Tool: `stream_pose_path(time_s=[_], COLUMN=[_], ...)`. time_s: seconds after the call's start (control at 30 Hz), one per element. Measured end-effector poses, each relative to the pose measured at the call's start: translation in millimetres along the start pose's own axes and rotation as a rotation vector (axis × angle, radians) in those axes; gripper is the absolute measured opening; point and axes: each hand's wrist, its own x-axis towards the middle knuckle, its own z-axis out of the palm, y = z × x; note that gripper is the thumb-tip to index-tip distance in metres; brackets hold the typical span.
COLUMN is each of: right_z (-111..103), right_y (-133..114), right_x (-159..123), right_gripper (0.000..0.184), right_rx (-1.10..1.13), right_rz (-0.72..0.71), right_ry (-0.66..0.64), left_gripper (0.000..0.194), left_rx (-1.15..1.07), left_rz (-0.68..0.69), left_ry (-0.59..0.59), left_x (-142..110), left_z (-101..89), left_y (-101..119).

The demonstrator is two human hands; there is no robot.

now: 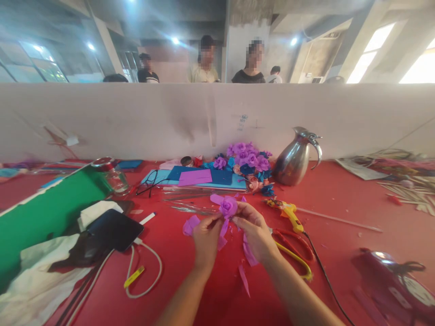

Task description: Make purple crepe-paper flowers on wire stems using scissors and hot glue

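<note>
Between my hands, above the red table, is a purple paper flower (228, 206) with a curled centre, like a rose. My left hand (208, 228) pinches its lower left side with thumb and finger. My right hand (252, 224) has its fingers closed on the flower's right side. Loose purple paper pieces (191, 225) lie left of my left hand, and another purple piece (249, 251) shows under my right hand. A purple scrap (244, 280) is on the table below. Just right of my right hand are pliers or scissors with red handles (295, 242) and a yellow glue gun (288, 215).
Finished paper flowers (249, 158) are heaped at the back beside a steel jug (296, 158). Paper sheets (224, 177) and glasses (149, 183) lie left of them. A phone (117, 228) with a white cable and a glass jar (115, 176) are left. Several people stand behind the partition (136, 117).
</note>
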Motion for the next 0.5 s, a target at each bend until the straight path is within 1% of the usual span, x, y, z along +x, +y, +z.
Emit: stream_pose_path(time_s=[0.1,0.2,0.23,0.3,0.37,0.5], right_z=[-0.6,1.2,2.4,5.4,7.8,8.1], right_y=[0.8,2.6,3.1,3.9,4.8,7.6], right_x=[-0.1,0.0,0.0,-0.1,-0.4,-1.2], right_gripper=[0.03,0.024,0.019,0.013,0.013,0.015], right_rx=[0.073,0.047,0.003,-0.085,-0.133,-0.2], right_rz=[0.009,0.016,0.017,0.014,-0.002,-0.068], right_ry=[0.085,0.172,0.172,0.132,0.08,0.066], left_gripper=[0.012,0.012,0.013,0.013,0.013,0.014], left_rx=[-0.009,0.014,0.024,0.041,0.049,0.059], left_rz=[-0.025,-0.02,-0.012,0.002,0.013,0.044], left_ry=[0.013,0.008,-0.002,-0.024,-0.041,-0.046], left_x=[-0.4,-1.7,-2.2,-3.0,-3.7,-4.6], left_z=[1.2,1.2,0.9,0.4,0.2,0.1], left_y=[0.3,0.9,1.1,1.2,1.4,2.3])
